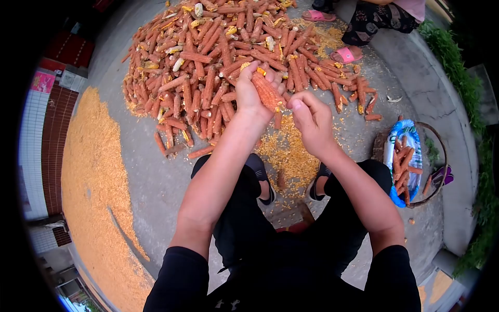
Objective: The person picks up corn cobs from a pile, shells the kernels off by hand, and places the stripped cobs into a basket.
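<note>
A reddish corn cob (268,92) with a few yellow kernels at its ends lies slanted in my left hand (250,93), whose fingers wrap round it from behind. Close to the cob's lower end is my right hand (313,120), its fingers curled in and its thumb near the tip; whether it holds anything small I cannot make out. Beyond both hands a big heap of stripped cobs (208,78) covers the ground. Loose yellow kernels (288,151) are scattered below the hands, between my shoes.
A wide spread of kernels (99,197) lies at the left. On the right stands a handled basket (414,136) with a blue-and-white lining and cobs inside. Another person (382,23) in patterned trousers and pink sandals sits at the top right.
</note>
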A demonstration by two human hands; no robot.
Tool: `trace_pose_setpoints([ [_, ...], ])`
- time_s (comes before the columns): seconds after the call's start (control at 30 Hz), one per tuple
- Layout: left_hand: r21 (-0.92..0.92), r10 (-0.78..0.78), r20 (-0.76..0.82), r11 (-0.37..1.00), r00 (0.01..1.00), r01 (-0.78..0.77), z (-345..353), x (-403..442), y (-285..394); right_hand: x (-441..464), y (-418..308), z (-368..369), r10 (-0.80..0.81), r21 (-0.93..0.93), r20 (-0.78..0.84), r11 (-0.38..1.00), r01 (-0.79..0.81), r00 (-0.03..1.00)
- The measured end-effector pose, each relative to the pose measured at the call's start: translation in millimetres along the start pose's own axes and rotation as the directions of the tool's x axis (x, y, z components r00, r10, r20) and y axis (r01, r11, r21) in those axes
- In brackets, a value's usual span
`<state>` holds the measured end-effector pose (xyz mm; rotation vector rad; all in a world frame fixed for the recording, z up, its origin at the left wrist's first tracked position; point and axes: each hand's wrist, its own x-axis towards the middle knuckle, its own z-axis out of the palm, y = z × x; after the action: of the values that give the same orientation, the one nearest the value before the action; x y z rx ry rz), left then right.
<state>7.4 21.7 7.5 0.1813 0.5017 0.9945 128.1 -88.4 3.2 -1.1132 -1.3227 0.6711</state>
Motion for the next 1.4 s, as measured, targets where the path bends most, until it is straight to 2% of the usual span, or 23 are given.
trace_pose_setpoints([
  [0.03,0.035,0.001,-0.045,0.999,0.999,0.001,1.4,-0.5,-1.1,2.2,-4.3,-0.9,-0.199,-0.164,-0.018,0.967,0.194,0.980],
  [0.1,0.108,0.006,-0.137,0.994,0.991,0.009,4.3,-3.2,-3.5,5.0,-20.3,-6.0,-0.223,-0.264,0.065,0.936,0.232,0.973],
  [0.13,0.133,0.001,-0.130,0.991,0.992,0.017,-2.5,0.2,-5.0,6.1,-24.6,-7.8,-0.232,-0.312,0.108,0.915,0.255,0.967],
  [0.23,0.171,-0.029,-0.219,0.983,0.975,0.068,-5.9,1.1,-12.7,4.4,-12.5,-9.2,-0.293,-0.350,0.179,0.873,0.340,0.939],
  [0.27,0.197,-0.045,-0.176,0.977,0.983,0.080,-12.6,2.9,-15.9,5.4,-9.9,-9.3,-0.298,-0.363,0.177,0.866,0.344,0.938],
  [0.33,0.185,-0.034,-0.275,0.979,0.961,0.088,-4.3,-0.3,-23.8,7.4,-7.1,-9.2,-0.309,-0.388,0.175,0.851,0.354,0.935],
  [0.37,0.180,-0.028,-0.322,0.980,0.946,0.091,0.5,-2.0,-26.1,6.7,-5.9,-7.5,-0.204,-0.324,0.102,0.919,0.226,0.974],
  [0.43,0.216,-0.072,-0.178,0.970,0.981,0.110,3.7,-10.4,-17.6,5.6,-3.6,-2.0,0.029,-0.162,-0.017,0.986,-0.031,0.999],
  [0.53,0.210,-0.093,-0.024,0.973,0.995,0.096,2.5,-7.6,-11.0,11.9,-3.0,-7.1,0.216,0.038,0.039,0.975,-0.218,0.976],
  [0.63,0.157,-0.122,0.083,0.982,0.989,0.108,-6.1,-6.4,-6.4,14.1,1.3,-15.8,-0.108,-0.170,0.059,0.979,0.116,0.992],
  [0.67,0.141,-0.140,0.125,0.982,0.982,0.122,-6.3,-4.1,-5.0,15.0,1.4,-16.9,-0.106,-0.207,0.056,0.971,0.115,0.993],
  [0.73,0.241,-0.183,0.202,0.962,0.962,0.132,0.0,-11.5,-3.6,17.8,-0.4,-22.8,-0.108,-0.290,0.046,0.950,0.117,0.993],
  [0.8,0.315,-0.237,0.258,0.937,0.937,0.150,7.1,-18.5,-6.6,22.3,-9.4,-25.9,0.009,-0.133,0.011,0.991,-0.007,1.000],
  [0.83,0.386,-0.243,0.253,0.913,0.936,0.133,10.0,-23.3,-10.1,23.7,-13.0,-26.7,0.071,-0.051,0.001,0.996,-0.071,0.997],
  [0.9,0.522,-0.252,0.235,0.848,0.939,0.097,14.7,-33.2,-15.1,26.6,-4.2,-28.1,0.087,-0.100,0.015,0.991,-0.085,0.996],
  [0.93,0.581,-0.273,0.288,0.812,0.918,0.059,12.7,-30.2,-16.8,25.1,-0.9,-27.7,0.102,-0.122,0.021,0.988,-0.099,0.995],
  [1.03,0.725,-0.176,0.223,0.687,0.959,-0.042,22.0,-37.7,-25.4,21.6,-4.7,-23.6,0.315,0.133,0.111,0.935,-0.329,0.942],
  [1.07,0.705,-0.151,0.227,0.707,0.962,-0.056,18.3,-34.0,-27.8,21.0,-7.9,-23.1,0.305,0.204,0.099,0.925,-0.319,0.947],
  [1.17,0.749,-0.213,0.204,0.663,0.956,-0.012,4.2,-23.1,-29.6,23.3,-6.1,-29.3,0.186,-0.025,-0.056,0.982,-0.188,0.981],
  [1.27,0.752,-0.151,0.353,0.633,0.923,-0.184,6.8,-25.9,-32.1,27.0,-7.8,-39.8,0.010,-0.338,-0.102,0.940,-0.044,0.995],
  [1.33,0.720,-0.099,0.417,0.643,0.904,-0.261,6.8,-29.3,-33.6,28.8,-5.9,-42.6,-0.004,-0.332,-0.132,0.942,-0.041,0.991],
  [1.37,0.753,0.010,0.504,0.484,0.863,-0.445,2.1,-25.7,-38.0,29.5,-4.0,-42.3,-0.010,-0.327,-0.145,0.944,-0.039,0.989],
  [1.4,0.747,0.097,0.598,0.292,0.796,-0.597,1.6,-22.8,-45.2,29.5,-0.9,-40.8,-0.042,-0.433,-0.133,0.901,-0.020,0.990],
])
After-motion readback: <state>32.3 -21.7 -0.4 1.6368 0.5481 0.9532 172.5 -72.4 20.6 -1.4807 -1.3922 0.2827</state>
